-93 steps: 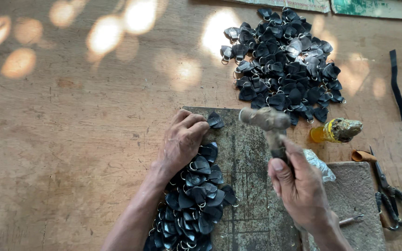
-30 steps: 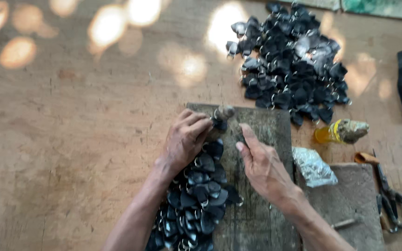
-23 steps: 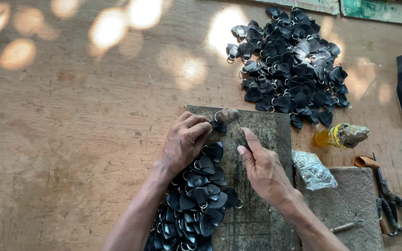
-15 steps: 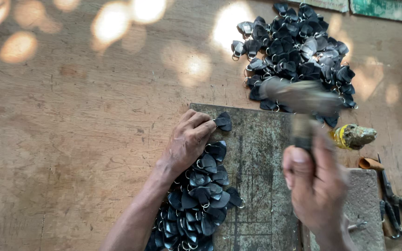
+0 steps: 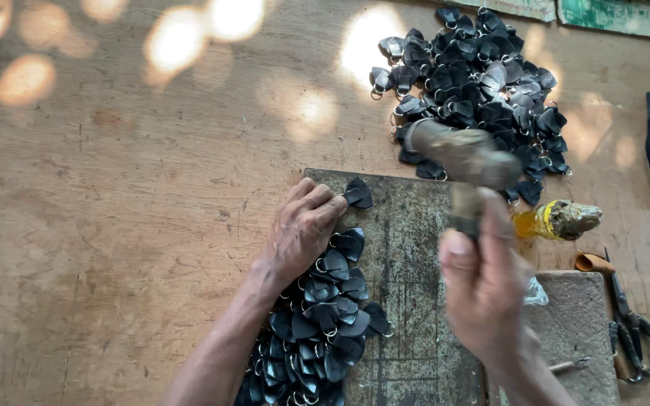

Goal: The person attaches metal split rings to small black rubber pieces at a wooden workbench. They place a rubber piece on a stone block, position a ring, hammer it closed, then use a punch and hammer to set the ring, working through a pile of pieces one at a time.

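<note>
Right hand (image 5: 487, 297) is clenching a hammer (image 5: 462, 162), handle upright, head lying crosswise. Left hand (image 5: 304, 229) is pinching a black leather tab (image 5: 358, 193) against the metal plate (image 5: 408, 256).

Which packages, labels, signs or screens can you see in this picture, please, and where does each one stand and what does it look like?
Green painted board: top right edge, flat, long, with worn paint; whether it is a sign I cannot tell.
Pale board: top edge, left of the green one, a thin strip.
Small bottle: right of the raised hammer, lying on its side, amber, with a yellow band and crusted tip.
No screens.
</note>
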